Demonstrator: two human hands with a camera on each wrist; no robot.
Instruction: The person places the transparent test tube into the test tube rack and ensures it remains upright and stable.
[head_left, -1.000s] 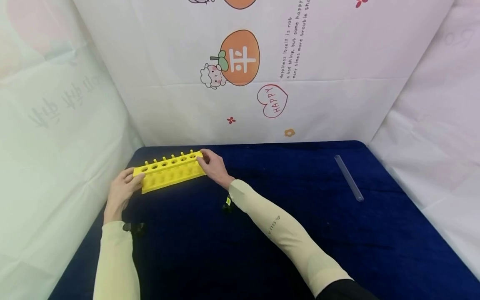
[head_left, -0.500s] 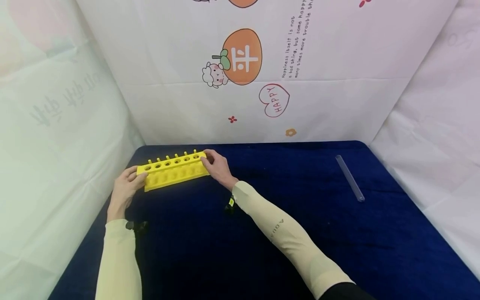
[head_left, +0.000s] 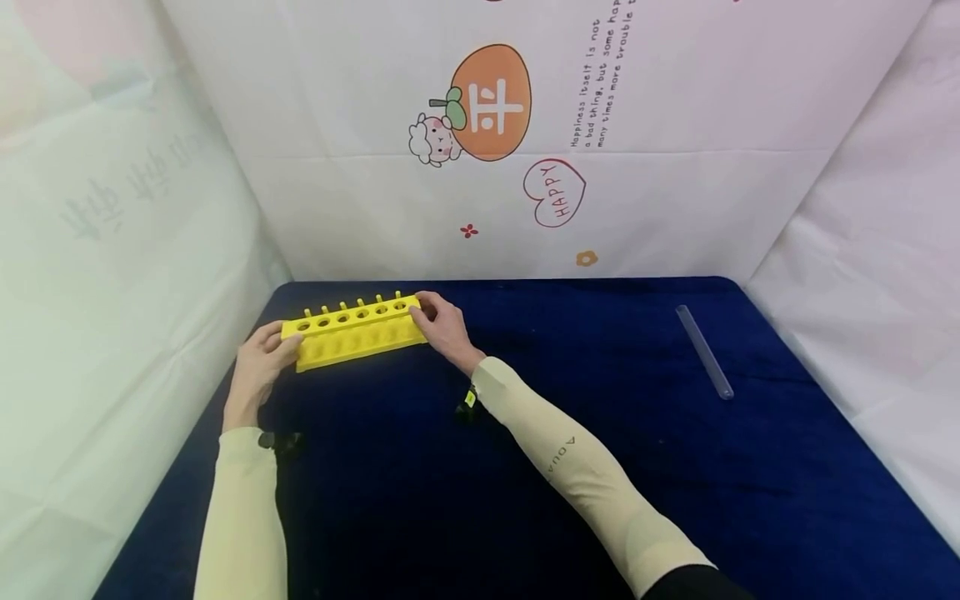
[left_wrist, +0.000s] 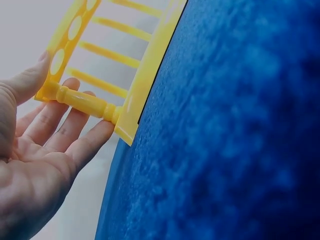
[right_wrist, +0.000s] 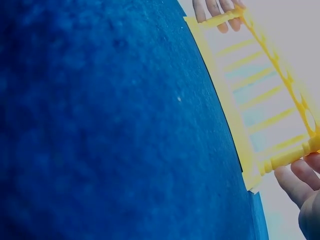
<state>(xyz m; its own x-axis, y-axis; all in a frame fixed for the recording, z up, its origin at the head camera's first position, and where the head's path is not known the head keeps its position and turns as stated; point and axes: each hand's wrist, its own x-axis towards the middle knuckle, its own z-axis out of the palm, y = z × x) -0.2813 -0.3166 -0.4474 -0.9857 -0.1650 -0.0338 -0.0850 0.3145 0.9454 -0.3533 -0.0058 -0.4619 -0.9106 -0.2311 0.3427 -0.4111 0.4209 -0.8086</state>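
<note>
A yellow test tube rack [head_left: 360, 332] stands upright at the far left of the dark blue table, with a row of holes along its top and a row of pegs behind. At its left end my left hand [head_left: 258, 367] grips it, thumb on the top plate and fingers behind the turned end post [left_wrist: 85, 102]. My right hand [head_left: 447, 333] holds the opposite end, its thumb on the front edge of the top. In the right wrist view, fingertips [right_wrist: 295, 185] touch the post at that end. The rack's holes have no tubes in them.
A clear test tube [head_left: 705, 352] lies on the right side of the blue tabletop [head_left: 570, 358]. White printed cloth [head_left: 360, 200] hangs behind the table and along both sides.
The head view has shifted a little. Both hands and the rack have moved slightly to the right, with the same hold at each end. The test tube lies where it was.
</note>
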